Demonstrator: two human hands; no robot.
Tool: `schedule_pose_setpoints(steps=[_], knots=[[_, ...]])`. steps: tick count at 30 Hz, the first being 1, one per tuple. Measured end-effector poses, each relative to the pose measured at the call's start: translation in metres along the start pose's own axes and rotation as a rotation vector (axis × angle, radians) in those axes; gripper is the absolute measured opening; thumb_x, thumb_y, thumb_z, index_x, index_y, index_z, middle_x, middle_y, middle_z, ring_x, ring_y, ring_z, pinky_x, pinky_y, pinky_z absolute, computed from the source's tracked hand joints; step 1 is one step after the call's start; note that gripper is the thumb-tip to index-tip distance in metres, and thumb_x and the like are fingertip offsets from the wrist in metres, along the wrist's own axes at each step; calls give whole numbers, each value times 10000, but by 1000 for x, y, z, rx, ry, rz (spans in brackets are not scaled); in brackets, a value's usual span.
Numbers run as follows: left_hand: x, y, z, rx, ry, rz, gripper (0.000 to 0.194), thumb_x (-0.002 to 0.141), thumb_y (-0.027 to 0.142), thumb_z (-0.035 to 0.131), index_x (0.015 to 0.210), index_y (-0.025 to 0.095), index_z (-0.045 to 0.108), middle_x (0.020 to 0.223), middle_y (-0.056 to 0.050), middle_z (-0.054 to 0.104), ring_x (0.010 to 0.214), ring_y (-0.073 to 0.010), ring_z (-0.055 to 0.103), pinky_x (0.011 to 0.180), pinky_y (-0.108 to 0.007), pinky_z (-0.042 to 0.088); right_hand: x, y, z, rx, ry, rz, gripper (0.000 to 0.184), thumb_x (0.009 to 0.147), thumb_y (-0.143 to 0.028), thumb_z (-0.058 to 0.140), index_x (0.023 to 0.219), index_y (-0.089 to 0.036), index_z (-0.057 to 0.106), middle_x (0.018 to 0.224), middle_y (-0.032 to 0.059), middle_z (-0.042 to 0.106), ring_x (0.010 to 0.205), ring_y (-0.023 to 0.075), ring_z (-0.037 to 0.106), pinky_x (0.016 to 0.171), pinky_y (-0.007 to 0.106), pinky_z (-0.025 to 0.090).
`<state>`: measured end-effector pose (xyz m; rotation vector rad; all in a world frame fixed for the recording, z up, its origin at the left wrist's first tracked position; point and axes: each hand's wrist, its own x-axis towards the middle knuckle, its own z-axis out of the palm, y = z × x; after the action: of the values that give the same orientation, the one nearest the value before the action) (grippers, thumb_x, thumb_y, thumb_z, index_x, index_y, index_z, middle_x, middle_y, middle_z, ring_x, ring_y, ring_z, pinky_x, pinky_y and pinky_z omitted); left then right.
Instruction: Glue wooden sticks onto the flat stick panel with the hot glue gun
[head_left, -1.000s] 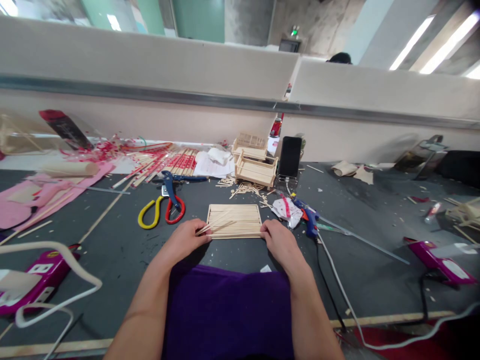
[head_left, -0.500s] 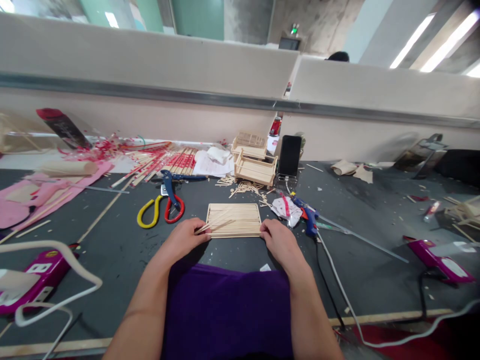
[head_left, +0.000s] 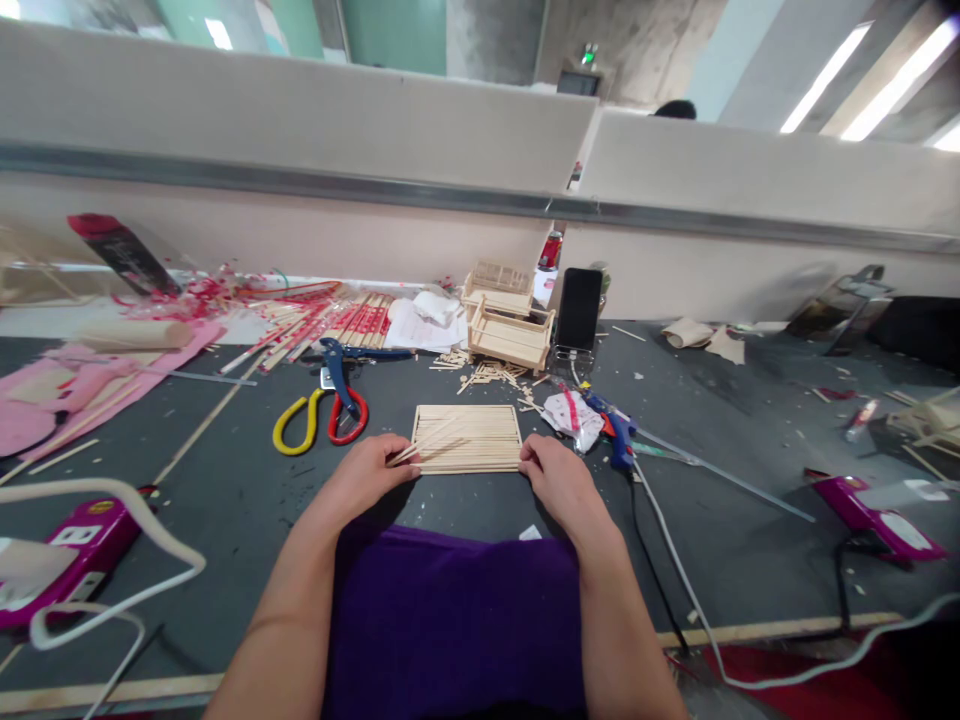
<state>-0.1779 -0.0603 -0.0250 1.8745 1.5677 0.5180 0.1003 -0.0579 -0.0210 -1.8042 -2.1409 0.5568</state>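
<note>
Head view: nothing has shifted; left hand (head_left: 373, 474) pinches loose sticks (head_left: 430, 441) over slatted panel (head_left: 491, 445), right hand (head_left: 559, 476) grips opposite edge, steadying it.

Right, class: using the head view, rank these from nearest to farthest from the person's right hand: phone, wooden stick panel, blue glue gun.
1. Wooden stick panel: against the right hand, on its left.
2. Blue glue gun: to the hand's right.
3. Phone: farther back, toward the partition.

Dark tabletop (head_left: 750, 410), pale partition (head_left: 300, 115) (metal-railed), concrete wall (head_left: 645, 45); strip lights (head_left: 826, 78)
</note>
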Motion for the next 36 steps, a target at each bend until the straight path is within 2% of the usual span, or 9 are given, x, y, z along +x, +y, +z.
schedule_pose_setpoints(steps=[7,14,23,29,36], knots=[[-1,2,-1,-66,-7,-38,233,718,392,589,731,163,626,636,29,515,615,-149,461,566,-241,328,0,1,0,45,7,-21,121,818,-105,528,781,-207,580,835,16,611,798,149,560,690,227,341],[-1,4,-3,-139,-21,-40,254,721,404,591,746,158,653,711,3,576,681,-173,508,618,-259,369,1,2,1,47,4,-11,112,807,-106,531,793,-208,575,821,9,604,773,147,553,683,227,340],[-1,6,-2,-109,-18,-23,255,733,411,577,712,162,626,677,13,533,641,-156,475,578,-248,348,0,1,1,31,4,-36,141,817,-103,518,867,-222,577,849,9,593,785,141,550,675,220,334],[0,5,0,-92,-11,-19,251,741,411,566,695,167,604,685,10,534,653,-163,481,582,-254,348,0,-2,0,21,10,-38,125,836,-115,517,833,-217,589,858,16,586,801,146,550,681,224,333],[2,-1,3,35,-11,0,244,803,399,508,737,179,588,731,-7,563,691,-179,517,599,-262,351,1,-5,0,-17,-11,-27,99,845,-127,517,808,-199,574,856,22,585,806,144,543,679,227,325]])
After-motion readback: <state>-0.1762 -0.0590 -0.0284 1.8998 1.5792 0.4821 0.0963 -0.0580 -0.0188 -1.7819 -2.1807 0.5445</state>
